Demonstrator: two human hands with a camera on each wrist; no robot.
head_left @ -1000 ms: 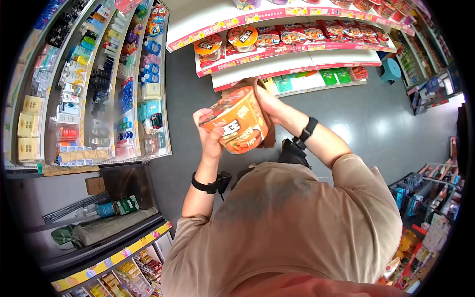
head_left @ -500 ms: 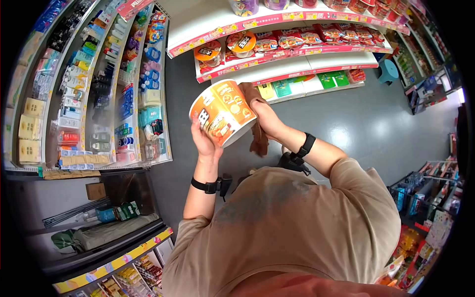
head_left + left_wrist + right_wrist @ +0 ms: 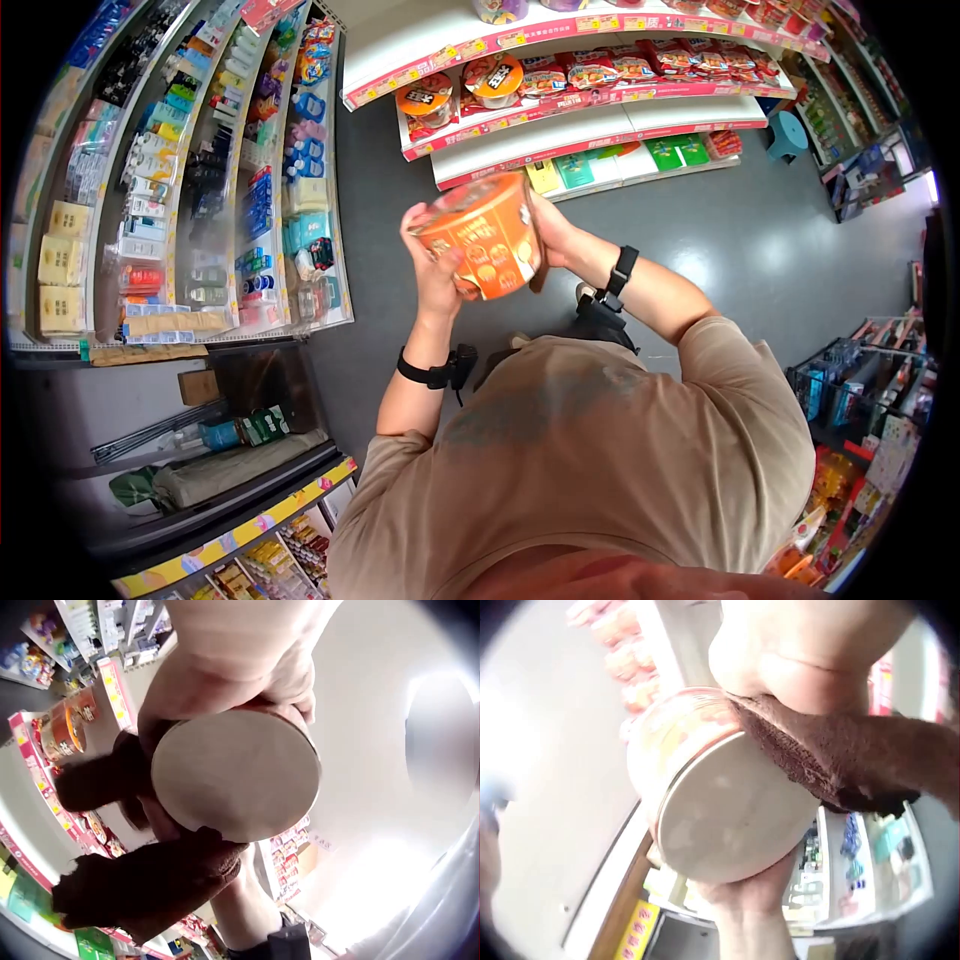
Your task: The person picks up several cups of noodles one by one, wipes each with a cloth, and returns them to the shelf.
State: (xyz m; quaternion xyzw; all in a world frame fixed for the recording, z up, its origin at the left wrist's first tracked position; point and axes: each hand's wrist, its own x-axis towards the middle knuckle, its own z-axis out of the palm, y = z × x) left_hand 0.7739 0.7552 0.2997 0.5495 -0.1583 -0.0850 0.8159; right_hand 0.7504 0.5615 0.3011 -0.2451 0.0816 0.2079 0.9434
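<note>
An orange instant noodle bucket (image 3: 485,245) is held up tilted before the chest. My left hand (image 3: 438,275) grips its side, thumb on the printed wall. At the opposite side my right hand (image 3: 555,235) holds a brown cloth (image 3: 840,754) against the bucket. From the left wrist, the bucket's round pale bottom (image 3: 236,776) faces the camera, and the cloth's loose ends hang beside it. In the right wrist view the cloth lies between my right palm and the bucket wall, while my left hand supports the far side.
Ahead stands a white shelf unit (image 3: 600,120) with two similar noodle buckets (image 3: 493,78) and a row of red packets (image 3: 630,66). Shelves of bottles and boxes (image 3: 150,200) rise at left. A blue stool (image 3: 787,135) sits on the grey floor (image 3: 690,220) at right.
The bucket has turned between the hands, showing different printed sides, and tipped up then back. The right hand with the cloth has shifted along its side.
</note>
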